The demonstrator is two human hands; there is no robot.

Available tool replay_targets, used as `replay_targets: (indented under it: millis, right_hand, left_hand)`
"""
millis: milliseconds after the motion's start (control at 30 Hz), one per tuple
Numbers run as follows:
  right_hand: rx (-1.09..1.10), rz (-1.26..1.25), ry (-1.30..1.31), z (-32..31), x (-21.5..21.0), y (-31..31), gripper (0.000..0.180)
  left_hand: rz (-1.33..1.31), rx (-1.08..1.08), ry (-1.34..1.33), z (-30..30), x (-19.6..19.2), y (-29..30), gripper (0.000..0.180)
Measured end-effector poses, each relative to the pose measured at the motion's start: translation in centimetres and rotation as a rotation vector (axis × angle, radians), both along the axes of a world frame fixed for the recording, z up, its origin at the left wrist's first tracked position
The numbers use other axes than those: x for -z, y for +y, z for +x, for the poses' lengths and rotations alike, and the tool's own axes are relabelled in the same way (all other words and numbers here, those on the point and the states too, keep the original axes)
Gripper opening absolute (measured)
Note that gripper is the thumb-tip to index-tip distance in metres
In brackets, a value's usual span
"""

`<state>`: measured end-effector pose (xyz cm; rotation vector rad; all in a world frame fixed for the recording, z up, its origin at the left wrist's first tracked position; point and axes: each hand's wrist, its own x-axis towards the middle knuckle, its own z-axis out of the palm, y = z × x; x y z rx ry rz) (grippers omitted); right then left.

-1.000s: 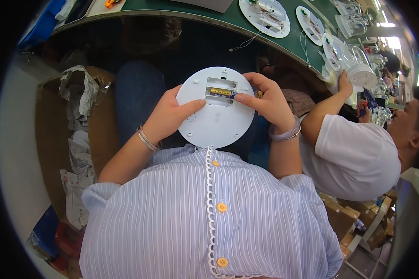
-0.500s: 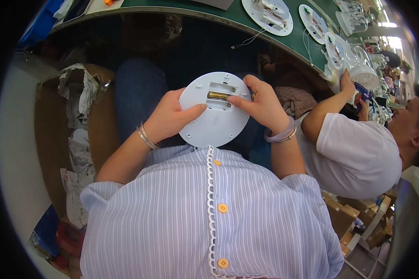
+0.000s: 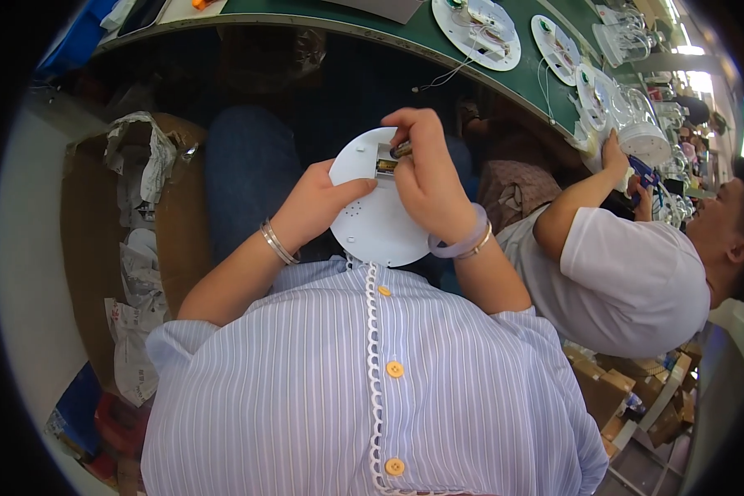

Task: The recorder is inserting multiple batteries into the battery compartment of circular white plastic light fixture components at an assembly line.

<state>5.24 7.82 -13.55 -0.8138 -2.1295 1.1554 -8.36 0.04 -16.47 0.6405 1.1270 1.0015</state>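
Two hands with a white disc and batteries, seen from above

The white disc (image 3: 364, 219) is held in front of the person's shirt (image 3: 306, 372), its face with the battery slot turned up toward the viewer. Left hand (image 3: 312, 205): clamped on the disc's left side, the thumb lying flat on the face with its tip beside the slot; the other fingers pass behind the rim and are mostly hidden. Right hand (image 3: 430, 186): bent over the disc's upper right, the forefinger curled and the thumb drawn in near it, the two closed on an upper battery (image 3: 401, 151), which sits tilted at the slot. A lower battery (image 3: 385, 167) lies in the slot, partly covered by the right hand; whether the thumb touches it cannot be told.

Beyond, a green table (image 3: 527, 83) curves across the top, bearing more round white plates (image 3: 496, 51) with thin wires. At right, a co-worker in a white top (image 3: 636, 273) reaches one hand toward clear, white-based pieces. At left stands an open cardboard box (image 3: 182, 215) with crumpled wrapping (image 3: 143, 277) inside.
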Motion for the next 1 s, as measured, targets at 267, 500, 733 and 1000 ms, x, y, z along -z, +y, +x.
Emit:
replay_targets:
  millis: [267,500,733,1000]
  right_hand:
    - [0.002,0.478,-0.286,1.7,-0.9,-0.7,0.019]
    - [0.091,0.407,-0.370,3.1,-1.5,0.1,0.023]
    - [0.096,0.438,-0.400,2.8,-1.7,0.4,0.023]
    - [-0.097,0.541,-0.254,0.8,-1.0,0.0,0.022]
  left_hand:
    - [0.044,-0.003,0.037,-0.2,-0.2,-0.3,0.031]
    - [0.102,-0.067,0.029,-0.6,0.2,-0.5,0.033]
    - [0.098,-0.065,0.035,-0.4,0.5,-0.5,0.032]
    - [0.092,-0.030,0.102,-0.1,-0.1,-0.7,0.031]
